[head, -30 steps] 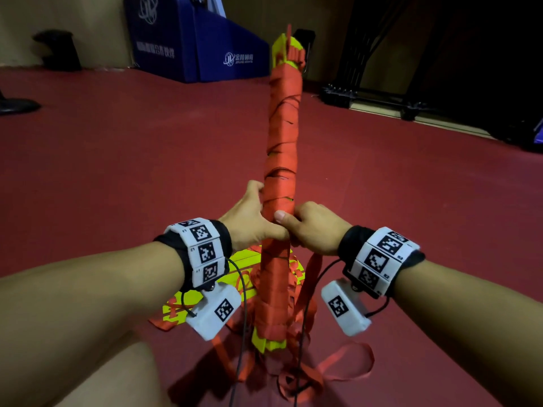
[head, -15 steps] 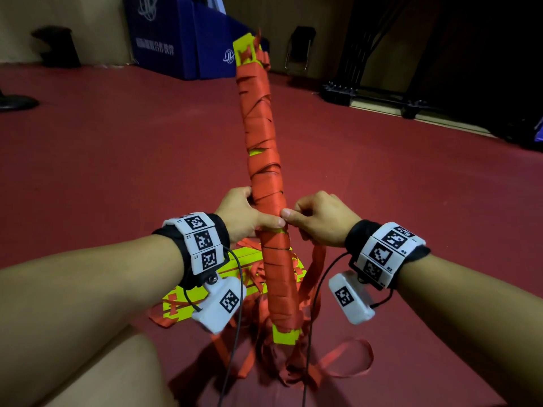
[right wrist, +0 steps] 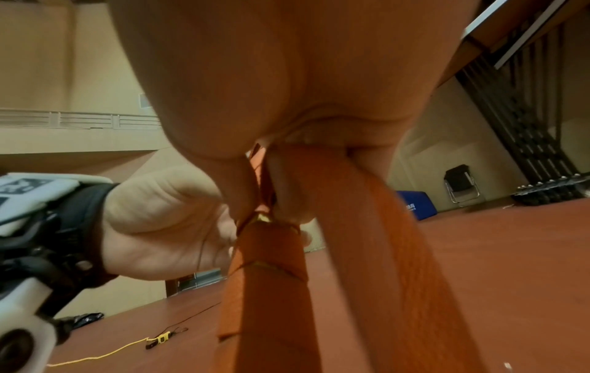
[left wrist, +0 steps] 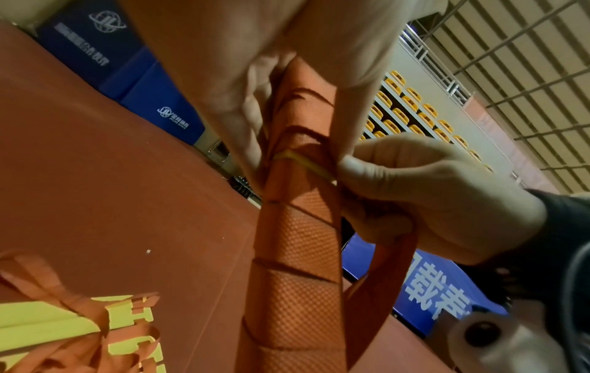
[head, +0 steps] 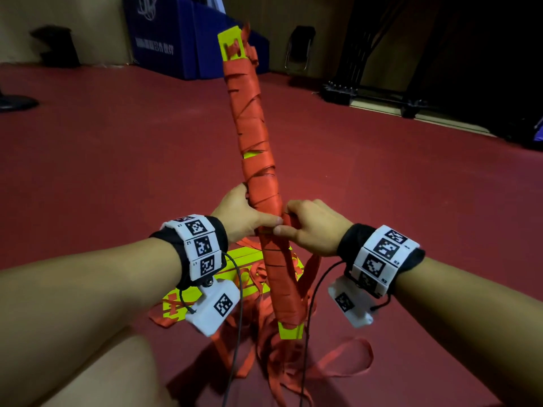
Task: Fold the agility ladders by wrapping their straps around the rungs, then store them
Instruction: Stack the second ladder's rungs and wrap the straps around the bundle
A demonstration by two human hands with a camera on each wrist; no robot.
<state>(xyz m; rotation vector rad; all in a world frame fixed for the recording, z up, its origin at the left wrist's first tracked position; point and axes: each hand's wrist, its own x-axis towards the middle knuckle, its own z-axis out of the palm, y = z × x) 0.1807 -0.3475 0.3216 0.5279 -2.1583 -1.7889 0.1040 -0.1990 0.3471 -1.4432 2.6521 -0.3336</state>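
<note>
A bundle of yellow rungs wrapped in orange strap [head: 258, 160] stands nearly upright in front of me, its top leaning left. My left hand [head: 244, 212] grips the bundle at mid-height, thumb across its front. My right hand [head: 311, 227] pinches the loose strap [head: 308, 274] against the bundle's right side. The strap hangs down from that hand in the left wrist view [left wrist: 383, 277] and the right wrist view [right wrist: 383, 239]. A second ladder [head: 235, 262], yellow rungs with tangled orange straps, lies on the floor under my hands.
Red sports floor [head: 117, 142] all around. Blue padded mats [head: 188, 42] stand against the far wall, a folding chair [head: 299, 48] beside them. Black metal frames [head: 382, 83] line the right. Loose strap loops [head: 346, 359] trail on the floor near my knees.
The bundle's top has swung from upright to the left. Both hands stayed at mid-height while the bundle turned, and the right hand shifted its pinch on the strap.
</note>
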